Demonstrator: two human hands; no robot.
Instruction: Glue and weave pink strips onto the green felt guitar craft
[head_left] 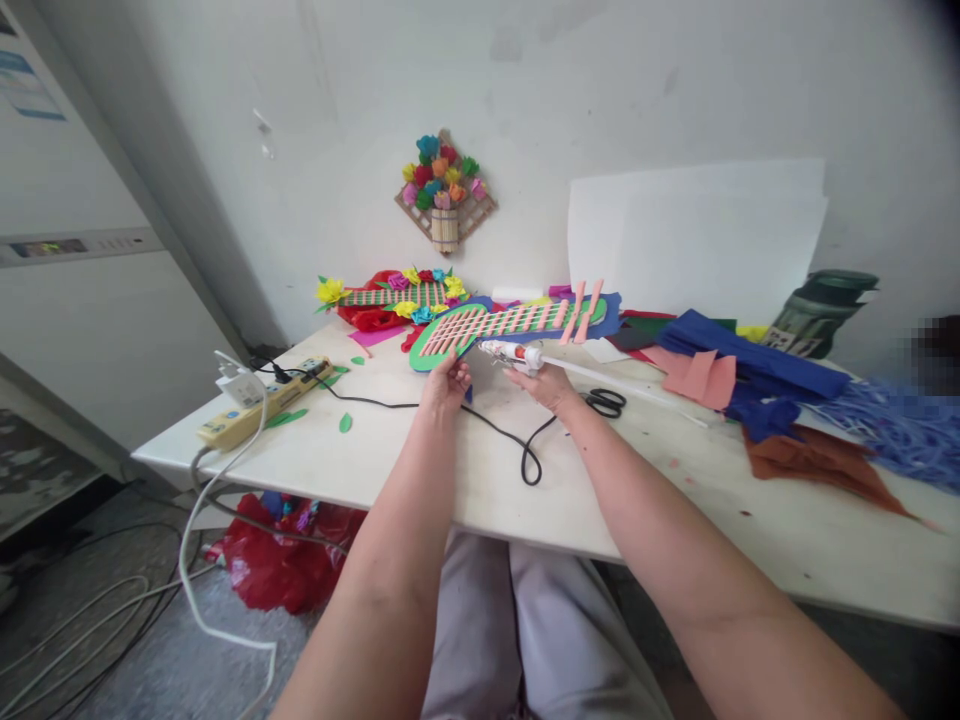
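Note:
A green guitar-shaped paper craft with pink strips and pale lengthwise strands lies tilted at the middle of the table, partly over blue paper. My left hand is closed at its near edge, fingers pinching the rim; the fingertips are partly hidden. My right hand grips a white hot glue gun, its nozzle pointing left, close to the craft's lower edge. A long white glue stick sticks out of the gun's back. Black-handled scissors lie right of my right hand.
A yellow power strip with a white charger and cords lies at left; a black cord crosses the table. A flower-trimmed craft lies behind. Blue paper, brown paper and a dark bottle are at right.

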